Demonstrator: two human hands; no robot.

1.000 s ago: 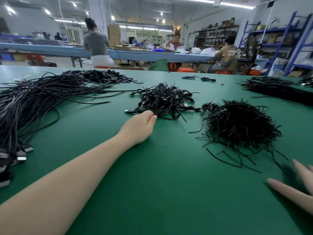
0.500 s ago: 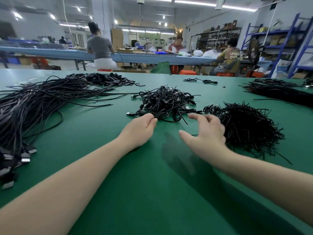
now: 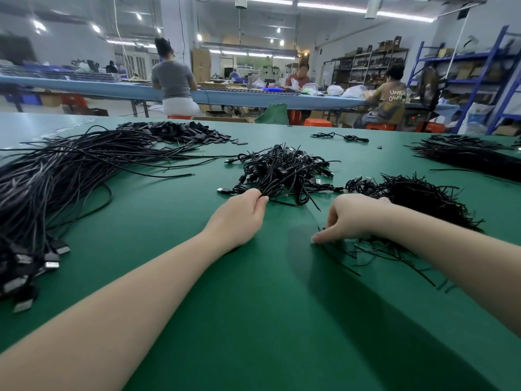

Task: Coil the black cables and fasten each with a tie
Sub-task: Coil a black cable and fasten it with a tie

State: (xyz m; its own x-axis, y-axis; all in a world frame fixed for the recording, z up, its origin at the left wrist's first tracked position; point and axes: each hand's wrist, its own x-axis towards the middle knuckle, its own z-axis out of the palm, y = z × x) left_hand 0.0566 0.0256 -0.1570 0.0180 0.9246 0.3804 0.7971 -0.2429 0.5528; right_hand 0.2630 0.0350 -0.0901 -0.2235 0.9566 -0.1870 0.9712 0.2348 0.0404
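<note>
Gripping a coiled cable at the near edge of the cable heap — left hand, fingers curled, thumb and fingertips pinched on the black strands at mid-worktop. Reaching down just right of it, right hand, knuckles up, fingers bent, thumb and forefinger closed on a thin tie at the near fringe of the tie pile; loose ties scattered under and beside the wrist. Both forearms stretched out over the green worktop, hands near each other but apart.

Spread along the left side — a long bundle of uncoiled cables, plug ends gathered at the near left edge, a few single strands trailing toward the middle. Lying behind that bundle, a flat stack of small black parts; too small to tell what kind. Resting alone farther back, one coiled cable. Fanned out at the far right edge, another dark bundle, partly cut off.

Sitting beyond the worktop at a long blue bench, three workers: one in a grey top with back turned, one facing, one in an olive shirt on the right. Standing at far right, blue shelving with boxes.
</note>
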